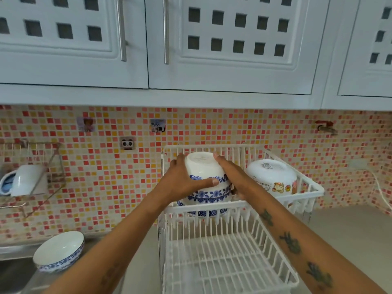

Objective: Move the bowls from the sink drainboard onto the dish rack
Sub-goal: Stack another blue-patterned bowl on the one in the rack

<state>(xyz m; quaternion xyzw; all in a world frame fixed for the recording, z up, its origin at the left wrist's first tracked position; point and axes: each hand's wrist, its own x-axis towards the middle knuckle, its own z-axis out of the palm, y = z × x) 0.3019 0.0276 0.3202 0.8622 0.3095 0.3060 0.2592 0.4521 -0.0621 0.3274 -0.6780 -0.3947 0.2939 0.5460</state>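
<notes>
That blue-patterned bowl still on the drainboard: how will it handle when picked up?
The blue-patterned bowl looks like glazed ceramic, so probably rigid, breakable and slippery if wet. It sits tilted near the drainboard edge, so a nudge may rock or slide it. Gripping its rim seems safest.

Pretty bright, even, soft light with barely any shadows, slightly washed-out whites on the cabinets (233, 39), overall softness and mild blur, plus obvious wide-angle bending toward the left and right edges.
</notes>
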